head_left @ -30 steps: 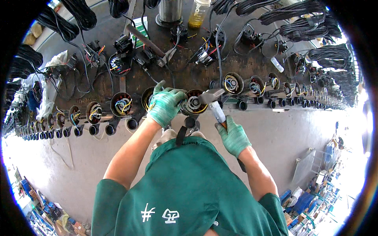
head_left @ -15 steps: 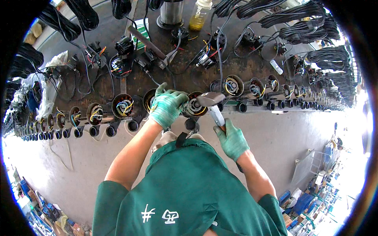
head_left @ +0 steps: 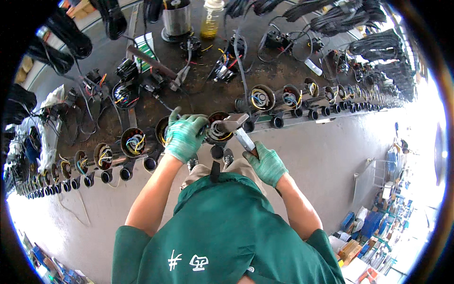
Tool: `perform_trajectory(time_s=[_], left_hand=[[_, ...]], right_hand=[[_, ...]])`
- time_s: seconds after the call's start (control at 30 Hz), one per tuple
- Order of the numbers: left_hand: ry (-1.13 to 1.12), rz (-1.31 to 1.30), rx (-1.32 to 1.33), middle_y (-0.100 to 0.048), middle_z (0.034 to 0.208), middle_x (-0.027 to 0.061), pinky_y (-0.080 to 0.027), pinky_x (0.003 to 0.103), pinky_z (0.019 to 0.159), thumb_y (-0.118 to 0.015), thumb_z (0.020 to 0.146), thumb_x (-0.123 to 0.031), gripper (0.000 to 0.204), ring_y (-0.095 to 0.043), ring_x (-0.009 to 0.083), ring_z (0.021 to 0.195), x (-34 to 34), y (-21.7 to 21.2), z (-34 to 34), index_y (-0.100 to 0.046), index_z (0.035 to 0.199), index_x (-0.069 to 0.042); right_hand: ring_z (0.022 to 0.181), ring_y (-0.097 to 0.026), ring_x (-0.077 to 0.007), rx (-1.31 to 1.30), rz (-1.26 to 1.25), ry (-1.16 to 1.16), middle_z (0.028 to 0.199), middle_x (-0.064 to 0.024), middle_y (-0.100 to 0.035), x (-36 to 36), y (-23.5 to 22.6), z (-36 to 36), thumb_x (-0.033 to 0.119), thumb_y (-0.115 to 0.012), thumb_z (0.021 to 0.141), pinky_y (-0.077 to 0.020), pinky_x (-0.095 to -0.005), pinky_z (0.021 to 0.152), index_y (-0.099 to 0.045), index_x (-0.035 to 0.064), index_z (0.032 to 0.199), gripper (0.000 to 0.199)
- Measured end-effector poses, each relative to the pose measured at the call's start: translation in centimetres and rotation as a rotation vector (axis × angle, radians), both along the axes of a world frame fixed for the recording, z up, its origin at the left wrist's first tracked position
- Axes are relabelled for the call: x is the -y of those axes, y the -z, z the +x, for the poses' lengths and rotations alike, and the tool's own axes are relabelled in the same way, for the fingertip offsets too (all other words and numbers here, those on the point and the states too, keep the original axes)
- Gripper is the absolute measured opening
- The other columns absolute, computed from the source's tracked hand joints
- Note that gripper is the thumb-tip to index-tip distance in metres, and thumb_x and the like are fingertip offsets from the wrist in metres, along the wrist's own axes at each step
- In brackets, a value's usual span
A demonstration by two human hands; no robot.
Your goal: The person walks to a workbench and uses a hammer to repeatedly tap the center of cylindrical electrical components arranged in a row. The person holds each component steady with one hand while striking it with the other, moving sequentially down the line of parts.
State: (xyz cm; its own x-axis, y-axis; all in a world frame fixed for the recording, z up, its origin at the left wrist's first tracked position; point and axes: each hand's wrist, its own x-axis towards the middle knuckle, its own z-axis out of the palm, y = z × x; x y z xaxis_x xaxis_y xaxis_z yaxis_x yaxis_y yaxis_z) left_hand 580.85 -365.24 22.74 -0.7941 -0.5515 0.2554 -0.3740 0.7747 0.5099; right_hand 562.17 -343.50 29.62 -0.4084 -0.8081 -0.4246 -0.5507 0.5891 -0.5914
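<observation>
My right hand [head_left: 267, 164], in a green knit glove, grips a hammer [head_left: 244, 139] by its handle. The hammer's metal head hangs over the right part of an open round motor housing [head_left: 217, 134], which shows coiled windings and a yellow wire inside. At the left rim of this housing is my left hand [head_left: 183, 136], gloved alike, its fingers bent together around something dark that I cannot make out. Partly behind the left hand sits another housing [head_left: 161, 128]. Whether the hammer touches the housing is unclear.
More housings [head_left: 134, 142] line the bench's near edge on both sides. Farther back lie a metal bar [head_left: 153, 62], wired black parts [head_left: 126, 70], a metal cylinder [head_left: 177, 20] and a bottle of yellow liquid [head_left: 210, 21]. Cable bundles [head_left: 373, 48] surround the bench.
The view has shifted and tilted, so the bench appears farther left. Both hands keep nearly the same places at the housing, and the hammer head stays over its right part.
</observation>
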Motion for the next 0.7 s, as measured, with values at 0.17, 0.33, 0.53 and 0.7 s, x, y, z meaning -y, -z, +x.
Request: perform_trajectory(time_s=[0.17,0.33,0.53,0.7], left_hand=[[0.061,-0.227,-0.183,-0.072,0.119,0.0063,-0.040,0.053,0.112,-0.078,0.080,-0.015,0.025,-0.067,0.0298,0.112,-3.0,-4.3,-3.3,-0.073,0.105,-0.015],[0.439,0.046,0.335,-0.069,0.123,0.0138,-0.055,0.048,0.090,-0.065,0.091,-0.019,0.029,-0.069,0.0359,0.105,-10.3,-2.2,-10.5,-0.069,0.117,-0.008],[0.041,0.030,0.616,-0.065,0.122,0.0164,-0.059,0.048,0.081,-0.060,0.092,-0.014,0.028,-0.071,0.0363,0.101,-13.6,9.7,-15.6,-0.066,0.119,-0.008],[0.027,0.104,0.614,-0.069,0.110,0.0140,-0.059,0.047,0.075,-0.059,0.090,-0.010,0.022,-0.071,0.0341,0.097,-15.5,9.4,-16.1,-0.071,0.109,-0.010]], right_hand=[[0.066,-0.064,-0.0352,-0.015,-0.240,0.223,0.076,-0.0216,-0.066,-3.8,-1.1,-3.7,0.026,-0.070,0.099,-0.0515,-0.0432,0.065,-0.061,0.0001,0.106,0.028],[0.055,-0.060,-0.0252,0.129,-0.179,0.355,0.066,-0.0142,-0.062,-7.3,-1.8,-11.1,0.026,-0.071,0.099,-0.0483,-0.0389,0.055,-0.061,0.0015,0.108,0.028],[0.050,-0.054,-0.0129,0.265,-0.135,0.352,0.062,-0.0051,-0.060,-11.0,-0.6,-16.2,0.025,-0.071,0.099,-0.0450,-0.0334,0.049,-0.061,0.0023,0.107,0.026],[0.053,-0.055,-0.0159,0.267,-0.155,0.212,0.063,-0.0084,-0.059,-12.9,1.3,-19.0,0.026,-0.072,0.099,-0.0458,-0.0362,0.053,-0.062,0.0019,0.107,0.027]])
